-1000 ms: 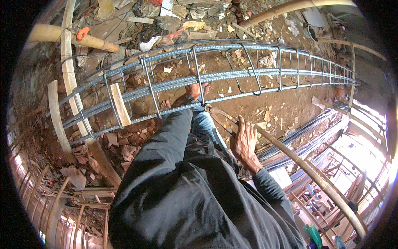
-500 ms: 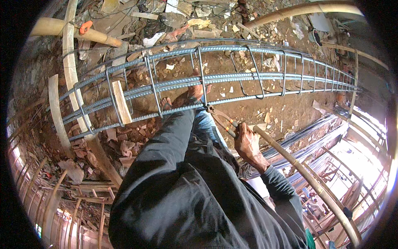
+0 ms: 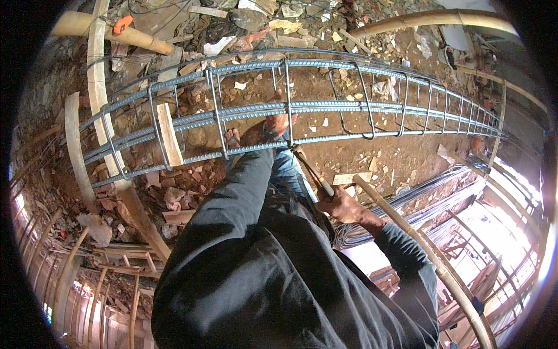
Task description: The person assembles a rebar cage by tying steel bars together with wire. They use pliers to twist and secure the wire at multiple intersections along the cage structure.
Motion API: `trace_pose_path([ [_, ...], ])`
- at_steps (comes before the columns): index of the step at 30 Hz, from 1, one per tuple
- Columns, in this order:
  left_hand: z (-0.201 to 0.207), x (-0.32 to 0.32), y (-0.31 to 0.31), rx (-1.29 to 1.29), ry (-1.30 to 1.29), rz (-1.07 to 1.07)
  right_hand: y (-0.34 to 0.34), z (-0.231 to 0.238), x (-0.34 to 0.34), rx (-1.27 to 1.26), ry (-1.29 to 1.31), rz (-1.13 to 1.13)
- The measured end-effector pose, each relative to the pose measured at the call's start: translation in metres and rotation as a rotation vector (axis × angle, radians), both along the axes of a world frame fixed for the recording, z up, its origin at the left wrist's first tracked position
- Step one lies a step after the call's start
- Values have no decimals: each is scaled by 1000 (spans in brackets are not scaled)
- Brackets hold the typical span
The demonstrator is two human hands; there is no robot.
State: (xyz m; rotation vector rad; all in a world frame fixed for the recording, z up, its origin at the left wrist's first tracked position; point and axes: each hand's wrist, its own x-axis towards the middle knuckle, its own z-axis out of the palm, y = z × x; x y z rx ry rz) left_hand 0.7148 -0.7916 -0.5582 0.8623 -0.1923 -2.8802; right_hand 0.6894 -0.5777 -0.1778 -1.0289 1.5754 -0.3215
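Note:
A long rebar cage [image 3: 232, 116] of ribbed bars and bent stirrups runs across in front of me. My left hand [image 3: 281, 120] reaches over the near bar and closes around the cage's middle bars beside a stirrup [image 3: 287, 87]; part of its grip is hidden by the steel. In my right hand [image 3: 344, 207] are the handles of metal pincers [image 3: 313, 172], squeezed close together. Their jaws are at the near bar, by the foot of that same stirrup; whether wire is between them is too small to tell.
A wood strip [image 3: 169, 135] leans through the cage, and planks [image 3: 100, 75] cross under its left end. An orange tool [image 3: 122, 24] lies on a bamboo pole [image 3: 142, 42]. Another pole [image 3: 424, 244] slants at right beside bundled steel rods [image 3: 418, 198]. Rubble covers the ground.
The pincers' handles have come together, and my right hand has turned and moved down a little. My left hand stays at the middle bars. The view has shifted slightly.

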Motion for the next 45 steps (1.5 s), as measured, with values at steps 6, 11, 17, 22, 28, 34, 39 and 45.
trace_pose_path([
  [6,8,10,-1,56,-7,-3,11,-8,-2,713,-1170,-883],
  [11,9,11,-2,57,-10,-3,13,-11,-6,788,-1624,-953],
  [17,10,15,0,67,-14,-16,-12,28,18,341,-965,-926],
  [22,12,16,1,81,-17,-44,-22,33,22,361,-412,-658],
  [28,14,24,0,91,-34,-75,11,-5,3,438,-984,-777],
  [34,12,37,-3,96,-53,-108,9,-1,8,287,-408,-544],
  [39,-1,60,1,148,-78,-133,12,9,8,105,-141,-561],
  [45,68,135,23,609,-266,13,20,1,47,-67,246,-718],
])
